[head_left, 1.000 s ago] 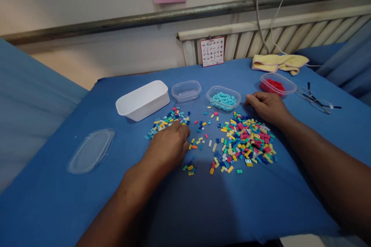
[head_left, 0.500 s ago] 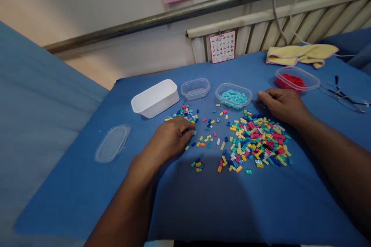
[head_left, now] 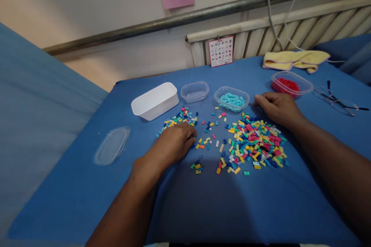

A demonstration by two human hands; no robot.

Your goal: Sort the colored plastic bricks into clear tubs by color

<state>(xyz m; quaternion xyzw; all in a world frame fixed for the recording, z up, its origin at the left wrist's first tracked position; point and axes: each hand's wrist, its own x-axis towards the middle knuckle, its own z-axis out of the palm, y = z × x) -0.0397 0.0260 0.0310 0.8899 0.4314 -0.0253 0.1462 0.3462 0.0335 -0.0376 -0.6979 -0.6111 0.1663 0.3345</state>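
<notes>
My left hand (head_left: 177,139) lies low over a scatter of small toy bricks (head_left: 183,115), its fingers curled downward and pressed together. Whatever its fingertips hold is hidden from this angle. At the far edge of the big mixed pile of toy bricks (head_left: 257,139) rests my right hand (head_left: 279,109), closed, with the thumb along the curled fingers; its inside cannot be seen. The thumb points at a clear tub of turquoise pieces (head_left: 232,100), close but apart from it. Behind the right hand stands a clear tub of red pieces (head_left: 286,85).
A white bin (head_left: 156,102) and a clear tub (head_left: 194,92) stand at the back. Clear lids (head_left: 113,146) lie at the left. Folded glasses (head_left: 333,98) and a yellow cloth (head_left: 295,61) lie at the right. A picture card (head_left: 221,51) leans against the radiator (head_left: 255,38).
The view has tilted up slightly. My left hand has shifted a little, uncovering more bricks behind it, and its fingers look more drawn in. My right hand stays in place.
</notes>
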